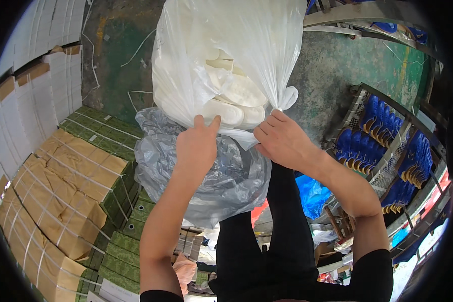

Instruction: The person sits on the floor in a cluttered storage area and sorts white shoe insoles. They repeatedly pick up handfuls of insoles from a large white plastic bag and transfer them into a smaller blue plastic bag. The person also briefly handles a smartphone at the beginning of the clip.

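A white plastic bag (178, 70) is lying straight ahead of us, its opening facing our hands. Our right hand (283, 140) is pinching the rim, fingers closed; our left hand (196, 146) is touching it, fingers half-curled, and we cannot tell whether it is gripping. The left is resting nearer the white soles (242, 91) inside, whose long axes are slanting sideways, rounded ends pointing right. The bag's far end is lying out of view, hiding its long axis.

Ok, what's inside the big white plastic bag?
Whitish, sole-shaped pieces show through the gap in the white plastic bag; its cloudy film hides what lies deeper.
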### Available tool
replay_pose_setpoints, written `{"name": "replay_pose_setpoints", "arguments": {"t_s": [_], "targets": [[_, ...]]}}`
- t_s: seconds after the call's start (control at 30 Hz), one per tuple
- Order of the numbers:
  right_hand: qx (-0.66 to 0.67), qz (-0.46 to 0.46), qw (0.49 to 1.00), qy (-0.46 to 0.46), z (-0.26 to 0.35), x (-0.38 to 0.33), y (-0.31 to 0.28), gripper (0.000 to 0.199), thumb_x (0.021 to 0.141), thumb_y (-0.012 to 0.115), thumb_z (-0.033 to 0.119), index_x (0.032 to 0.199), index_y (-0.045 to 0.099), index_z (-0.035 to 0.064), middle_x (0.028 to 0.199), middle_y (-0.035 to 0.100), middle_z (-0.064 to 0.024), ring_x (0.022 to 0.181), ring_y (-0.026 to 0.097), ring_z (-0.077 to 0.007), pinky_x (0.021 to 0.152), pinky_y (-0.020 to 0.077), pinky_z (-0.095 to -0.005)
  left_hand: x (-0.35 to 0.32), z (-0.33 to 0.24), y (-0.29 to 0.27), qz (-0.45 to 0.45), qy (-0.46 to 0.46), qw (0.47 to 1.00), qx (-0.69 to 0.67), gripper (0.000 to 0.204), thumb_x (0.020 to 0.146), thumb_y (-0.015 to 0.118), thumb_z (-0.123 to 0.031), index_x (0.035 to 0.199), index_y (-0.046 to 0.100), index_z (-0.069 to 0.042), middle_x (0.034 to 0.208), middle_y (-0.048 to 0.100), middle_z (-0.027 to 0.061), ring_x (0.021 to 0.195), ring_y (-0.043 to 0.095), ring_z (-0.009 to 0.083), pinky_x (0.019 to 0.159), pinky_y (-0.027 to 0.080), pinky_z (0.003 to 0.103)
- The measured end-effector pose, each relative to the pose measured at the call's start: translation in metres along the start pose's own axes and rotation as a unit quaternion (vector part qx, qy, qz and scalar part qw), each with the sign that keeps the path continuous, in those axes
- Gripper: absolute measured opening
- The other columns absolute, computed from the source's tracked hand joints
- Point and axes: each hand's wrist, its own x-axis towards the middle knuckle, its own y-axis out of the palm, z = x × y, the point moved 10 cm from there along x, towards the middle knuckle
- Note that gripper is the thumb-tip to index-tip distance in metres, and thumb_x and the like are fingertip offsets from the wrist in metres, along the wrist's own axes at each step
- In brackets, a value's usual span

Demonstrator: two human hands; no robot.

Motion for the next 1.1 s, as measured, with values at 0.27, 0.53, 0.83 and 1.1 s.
{"name": "replay_pose_setpoints", "arguments": {"t_s": [0.27,0.53,0.83,1.1], "targets": [[0.060,-0.044,0.997,0.026,-0.003,-0.001,-0.008,0.028,0.079,0.078,0.022,0.094,0.061,0.0062,0.085,0.058,-0.0064,0.089,0.059,-0.0262,0.096,0.0464,-0.0415,0.004,-0.014,-0.009,0.072,0.120,0.949,-0.281,0.062,0.079,0.075,-0.014,0.140,0.062,-0.013,0.121,0.065,0.0159,0.091,0.070,0.0268,0.078,0.056,0.038],[0.218,-0.149,0.964,0.020,0.009,0.008,-0.065,0.021,0.079,0.074,0.012,0.097,0.066,0.0042,0.095,0.066,-0.0117,0.097,0.065,-0.0317,0.095,0.0517,-0.0465,0.075,-0.042,-0.011,0.081,0.000,0.800,-0.594,0.045,0.097,0.068,-0.030,0.124,0.069,0.005,0.111,0.073,0.0073,0.099,0.064,0.0137,0.091,0.049,0.028],[-0.046,-0.143,0.989,-0.009,-0.106,0.072,-0.121,0.031,0.086,0.067,0.006,0.116,0.072,0.0141,0.135,0.064,-0.0073,0.135,0.049,-0.0322,0.106,0.0447,-0.0446,0.084,-0.095,-0.004,-0.006,0.008,0.658,-0.753,0.039,0.093,0.073,-0.018,0.125,0.064,0.003,0.116,0.070,0.0072,0.105,0.064,0.0154,0.092,0.050,0.030],[-0.269,0.345,0.886,-0.154,-0.085,0.123,-0.061,0.037,0.081,0.068,0.017,0.117,0.073,0.0114,0.135,0.065,-0.0090,0.146,0.040,-0.0305,0.123,0.0261,-0.0534,0.110,-0.096,-0.028,-0.072,0.076,0.505,-0.857,0.027,0.100,0.066,-0.018,0.121,0.058,-0.003,0.109,0.067,0.0032,0.097,0.057,0.0093,0.085,0.044,0.026]]}}
